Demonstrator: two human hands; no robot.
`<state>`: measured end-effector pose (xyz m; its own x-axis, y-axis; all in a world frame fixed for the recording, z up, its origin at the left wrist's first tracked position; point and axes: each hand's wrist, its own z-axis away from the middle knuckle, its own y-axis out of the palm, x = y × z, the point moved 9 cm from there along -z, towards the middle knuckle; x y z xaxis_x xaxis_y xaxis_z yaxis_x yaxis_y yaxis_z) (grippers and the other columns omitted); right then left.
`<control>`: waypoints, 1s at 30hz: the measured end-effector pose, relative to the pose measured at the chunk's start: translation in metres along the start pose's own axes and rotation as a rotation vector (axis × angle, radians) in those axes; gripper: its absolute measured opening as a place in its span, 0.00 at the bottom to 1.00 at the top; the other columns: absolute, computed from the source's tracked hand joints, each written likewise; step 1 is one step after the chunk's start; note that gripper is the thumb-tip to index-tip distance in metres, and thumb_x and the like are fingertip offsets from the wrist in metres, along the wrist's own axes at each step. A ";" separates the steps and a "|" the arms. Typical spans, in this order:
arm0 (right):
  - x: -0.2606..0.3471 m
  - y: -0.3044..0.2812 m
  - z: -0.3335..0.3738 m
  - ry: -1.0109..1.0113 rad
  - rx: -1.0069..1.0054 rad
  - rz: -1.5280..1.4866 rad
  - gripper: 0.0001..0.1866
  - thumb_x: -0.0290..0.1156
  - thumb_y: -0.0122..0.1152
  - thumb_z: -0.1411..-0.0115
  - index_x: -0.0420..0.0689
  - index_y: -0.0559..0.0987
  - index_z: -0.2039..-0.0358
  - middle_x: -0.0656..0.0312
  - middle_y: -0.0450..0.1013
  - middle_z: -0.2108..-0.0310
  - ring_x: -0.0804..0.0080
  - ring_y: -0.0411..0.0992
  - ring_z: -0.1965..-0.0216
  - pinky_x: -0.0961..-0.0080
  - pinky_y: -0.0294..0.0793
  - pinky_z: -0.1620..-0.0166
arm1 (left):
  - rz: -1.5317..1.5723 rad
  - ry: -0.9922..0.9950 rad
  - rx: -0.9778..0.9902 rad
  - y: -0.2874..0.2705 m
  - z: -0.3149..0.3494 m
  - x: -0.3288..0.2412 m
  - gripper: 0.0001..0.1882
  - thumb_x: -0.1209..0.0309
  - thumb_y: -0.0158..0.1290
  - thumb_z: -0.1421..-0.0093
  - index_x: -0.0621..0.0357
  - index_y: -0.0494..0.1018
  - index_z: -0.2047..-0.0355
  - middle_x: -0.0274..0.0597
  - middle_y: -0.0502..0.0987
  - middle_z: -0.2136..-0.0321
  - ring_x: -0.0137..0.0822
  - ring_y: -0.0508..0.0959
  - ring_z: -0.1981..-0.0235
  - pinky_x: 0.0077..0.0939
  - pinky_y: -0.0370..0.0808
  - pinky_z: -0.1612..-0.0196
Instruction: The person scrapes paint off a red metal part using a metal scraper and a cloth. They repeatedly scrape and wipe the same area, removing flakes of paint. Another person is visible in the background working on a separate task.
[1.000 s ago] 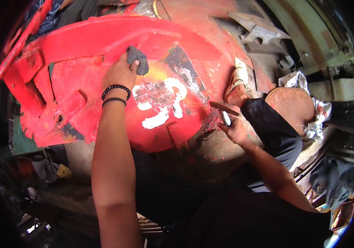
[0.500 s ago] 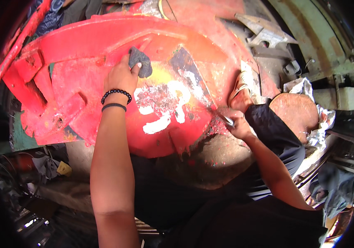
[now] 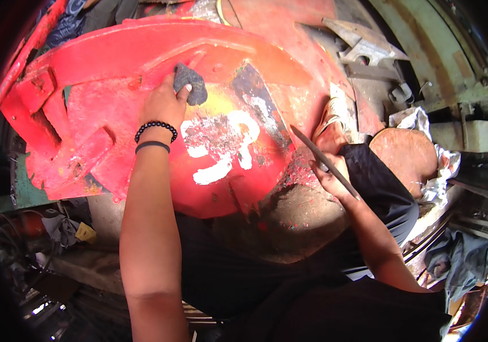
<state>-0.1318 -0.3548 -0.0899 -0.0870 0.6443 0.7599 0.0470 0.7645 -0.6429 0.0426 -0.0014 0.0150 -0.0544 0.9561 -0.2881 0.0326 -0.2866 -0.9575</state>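
Left hand: the left hand (image 3: 163, 108) has its fingers closed around a grey pad (image 3: 190, 84) and appears to rest on the red metal piece; a beaded bracelet (image 3: 155, 130) and a dark band (image 3: 152, 146) circle the wrist.
Right hand: the right hand (image 3: 334, 174) is closed around a dark flat bar (image 3: 317, 151), which slants from its far left tip to its near right end.
Red metal piece: the red metal piece (image 3: 124, 102) lies across the scene in front of the body, its long axis running left to right, its far edge bowed outward.
Nearer hand: the left hand is over the red piece, far and left of the white paint (image 3: 214, 174); the right hand is just beyond its right end. Whether the bar's tip touches the piece, I cannot tell.
Worn patch: white, yellow and bare grey areas lie between the two hands.
Under the near right edge: a round block (image 3: 306, 216) with red flakes scattered on it.
Right side: a sandalled foot (image 3: 332, 117), then a brown round stool (image 3: 403, 157) with crumpled foil (image 3: 447, 168) beside it.
Far right: a grey anvil (image 3: 366, 45).
Near left: a grey cloth (image 3: 61, 227) beside a small yellow block (image 3: 86, 233).
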 end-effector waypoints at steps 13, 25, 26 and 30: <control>-0.102 0.045 0.042 0.203 0.235 0.319 0.09 0.34 0.61 0.46 0.42 0.81 0.70 0.46 0.75 0.78 0.47 0.77 0.73 0.59 0.75 0.69 | -0.020 0.002 0.019 -0.002 -0.001 -0.002 0.25 0.54 0.50 0.37 0.53 0.68 0.45 0.56 0.78 0.57 0.54 0.77 0.54 0.48 0.73 0.52; -0.102 0.045 0.037 0.467 0.266 0.400 0.10 0.33 0.63 0.49 0.40 0.80 0.68 0.42 0.76 0.72 0.44 0.76 0.64 0.56 0.75 0.60 | -0.007 0.004 0.018 -0.002 0.000 -0.003 0.25 0.54 0.50 0.37 0.52 0.67 0.44 0.54 0.78 0.56 0.54 0.77 0.54 0.48 0.73 0.52; -0.103 0.042 0.038 0.434 0.218 0.367 0.11 0.34 0.63 0.49 0.40 0.80 0.68 0.42 0.76 0.72 0.44 0.76 0.64 0.56 0.75 0.60 | -0.014 -0.015 0.029 -0.001 0.001 -0.001 0.25 0.54 0.50 0.37 0.52 0.67 0.44 0.54 0.78 0.56 0.54 0.77 0.54 0.48 0.73 0.52; -0.085 0.032 0.034 0.375 0.131 0.250 0.12 0.34 0.62 0.48 0.39 0.80 0.67 0.44 0.76 0.72 0.47 0.77 0.66 0.59 0.76 0.61 | -0.010 0.003 0.018 0.000 0.000 0.000 0.27 0.51 0.48 0.37 0.49 0.66 0.42 0.52 0.79 0.58 0.52 0.77 0.54 0.46 0.73 0.53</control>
<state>-0.1567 -0.3859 -0.1778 0.2782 0.7896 0.5469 -0.1077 0.5914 -0.7991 0.0431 -0.0016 0.0150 -0.0518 0.9591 -0.2783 0.0144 -0.2780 -0.9605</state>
